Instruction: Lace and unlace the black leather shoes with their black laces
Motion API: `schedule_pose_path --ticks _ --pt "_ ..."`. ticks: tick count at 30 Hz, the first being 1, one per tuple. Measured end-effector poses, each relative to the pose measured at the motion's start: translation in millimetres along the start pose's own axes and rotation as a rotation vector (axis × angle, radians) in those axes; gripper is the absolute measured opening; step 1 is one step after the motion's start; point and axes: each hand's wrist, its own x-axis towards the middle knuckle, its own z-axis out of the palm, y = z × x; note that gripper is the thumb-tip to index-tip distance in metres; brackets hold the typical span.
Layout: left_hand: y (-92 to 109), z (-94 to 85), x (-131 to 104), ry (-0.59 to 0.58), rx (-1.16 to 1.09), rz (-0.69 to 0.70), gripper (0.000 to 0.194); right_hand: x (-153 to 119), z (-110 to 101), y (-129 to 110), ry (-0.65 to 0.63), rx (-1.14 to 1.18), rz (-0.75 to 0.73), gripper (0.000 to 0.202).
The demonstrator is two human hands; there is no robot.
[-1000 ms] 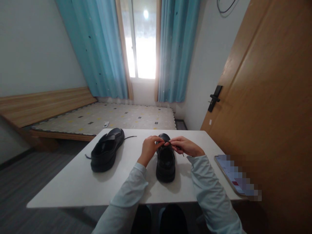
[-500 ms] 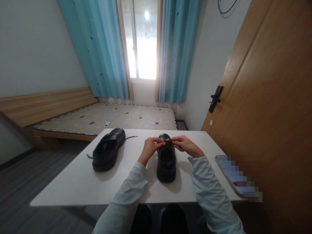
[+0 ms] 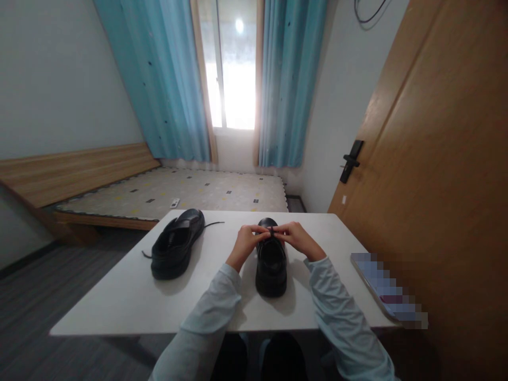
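Note:
A black shoe stands on the white table with its heel toward me. Over its lacing, my left hand pinches the dark shoelace from the left side. My right hand pinches the lace from the right, its fingertips almost meeting those of the left. The fingers partly hide the lace between them. To the left, a second black shoe rests on the table, its loose lace trailing out to the right and another end showing at its left.
A flat, pixelated object lies along the table's right edge. Behind the table is a bed with a small white item on it. A wooden door with a black handle stands at the right.
My right hand has moved left, bringing its fingertips close to my left hand's over the shoe. Both shoes have stayed in place.

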Motion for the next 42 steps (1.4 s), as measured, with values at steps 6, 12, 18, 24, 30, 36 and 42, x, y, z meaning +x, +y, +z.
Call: schedule_pose_path --ticks 6,12,18,24,30,36,42 --pt "4 0.2 -2 -0.019 -0.051 -0.036 0.024 -1 0 -7 0.018 -0.137 0.017 0.026" --pt "7 -0.9 -3 -0.055 -0.117 -0.061 0.024 -2 4 -2 0.055 -0.065 -0.006 0.024" --pt "10 -5.9 -2 -0.135 -0.081 0.026 0.021 -1 4 -3 0.098 0.065 0.039 0.019" --pt "11 -8.7 -1 -0.161 0.022 0.094 0.016 -1 4 -1 0.081 0.170 0.061 0.013" --pt "10 -8.3 -1 -0.171 -0.008 0.117 0.016 -1 2 -5 0.018 0.329 0.091 0.012" --pt "6 -8.7 2 -0.200 -0.101 0.114 0.014 -2 -1 -8 -0.027 0.439 0.187 0.010" --pt "3 -10.4 4 -0.192 -0.095 0.055 0.010 -3 -3 -2 -0.051 0.490 0.247 0.010"
